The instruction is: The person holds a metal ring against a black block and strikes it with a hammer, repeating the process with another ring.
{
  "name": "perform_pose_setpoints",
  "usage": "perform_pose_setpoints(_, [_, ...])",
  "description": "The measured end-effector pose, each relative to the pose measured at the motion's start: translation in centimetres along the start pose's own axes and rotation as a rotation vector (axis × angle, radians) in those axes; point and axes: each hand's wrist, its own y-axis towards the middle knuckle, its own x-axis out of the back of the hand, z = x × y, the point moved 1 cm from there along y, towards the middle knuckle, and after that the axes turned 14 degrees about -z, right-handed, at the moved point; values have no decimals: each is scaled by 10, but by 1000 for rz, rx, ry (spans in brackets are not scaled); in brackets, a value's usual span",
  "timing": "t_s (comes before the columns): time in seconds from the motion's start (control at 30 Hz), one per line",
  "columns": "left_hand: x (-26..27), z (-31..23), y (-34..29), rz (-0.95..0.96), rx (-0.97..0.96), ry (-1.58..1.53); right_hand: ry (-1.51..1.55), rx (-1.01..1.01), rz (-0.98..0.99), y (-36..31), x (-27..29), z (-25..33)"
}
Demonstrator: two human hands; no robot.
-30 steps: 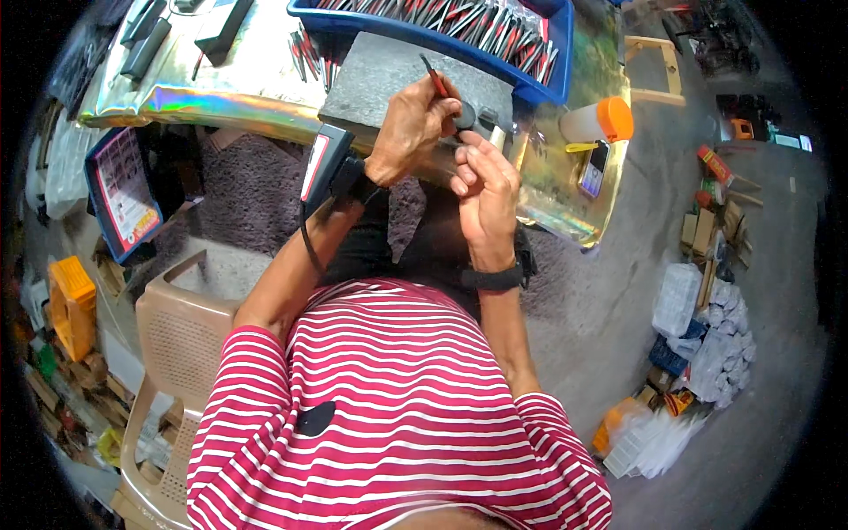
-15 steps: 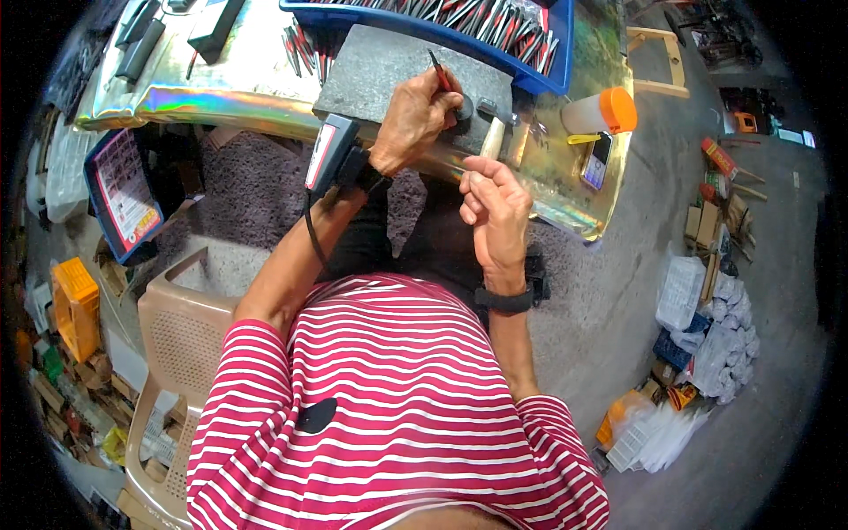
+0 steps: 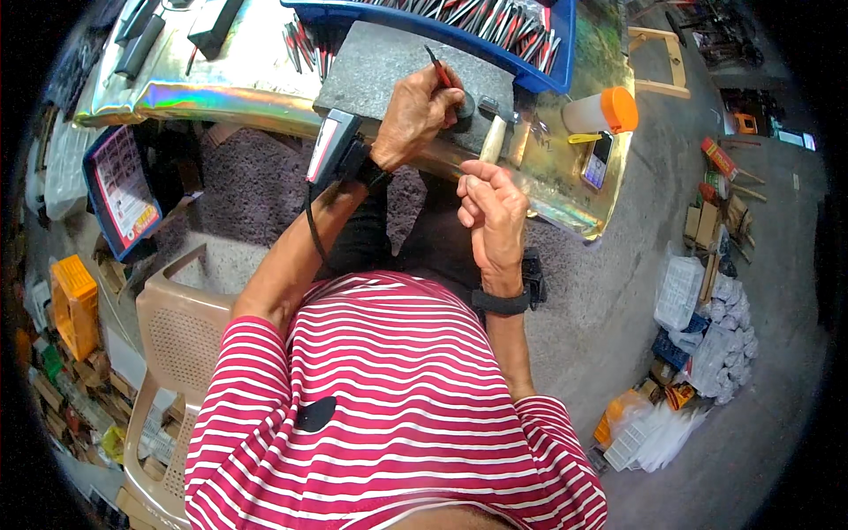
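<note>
My left hand (image 3: 415, 115) is closed around a slim red-and-black pen-like tool (image 3: 436, 67), its dark tip pointing up and away. That hand rests over a grey stone slab (image 3: 375, 62) at the table's near edge. Beside its fingertips are a dark round piece (image 3: 465, 107) and a small dark block (image 3: 488, 105) on the slab. My right hand (image 3: 495, 208) is raised just in front of the edge, fingers curled and thumb against them; whatever they may hold is too small to make out. A pale wooden handle (image 3: 494, 140) lies just beyond its fingertips.
A blue bin (image 3: 565, 53) full of similar red-and-black tools stands behind the slab, with more loose tools (image 3: 300, 49) to its left. An orange-lidded jar (image 3: 609, 110) stands at right. A beige plastic chair (image 3: 181, 327) is at left; bagged goods (image 3: 724, 340) lie on the floor at right.
My right hand has shifted very slightly left and nearer to me. The left hand keeps its hold on the pen-like tool, which is tilted slightly more to the left.
</note>
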Motion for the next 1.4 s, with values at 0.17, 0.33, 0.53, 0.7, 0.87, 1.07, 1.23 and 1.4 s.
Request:
perform_pose_setpoints(0.17, [0, -2, 0, -4, -21, 25, 1, 4, 4, 2, 1, -3])
perform_pose_setpoints(0.33, [1, -9, 1, 89, -76, 145, 13, -2, 4, 2, 2, -1])
perform_pose_setpoints(0.53, [2, -7, 8, 185, -326, 288, -5, 94, -18, 5, 5, 5])
perform_pose_setpoints(0.7, [0, -10, 8, 245, -486, 326, -236, 242, -166, 13, 19, 5])
perform_pose_setpoints(0.87, [-5, -4, 10, 279, -575, 323, -765, 570, -277, 24, 22, -4])
perform_pose_setpoints(1.07, [-3, -5, 10, 293, -605, 358, -660, 432, -271, 30, 11, -13])
perform_pose_setpoints(1.23, [-3, -8, 7, 297, -648, 291, -112, 40, -210, 39, 11, -16])
perform_pose_setpoints(1.4, [-4, -7, 8, 339, -619, 299, 172, -360, 71, 43, 32, 13])
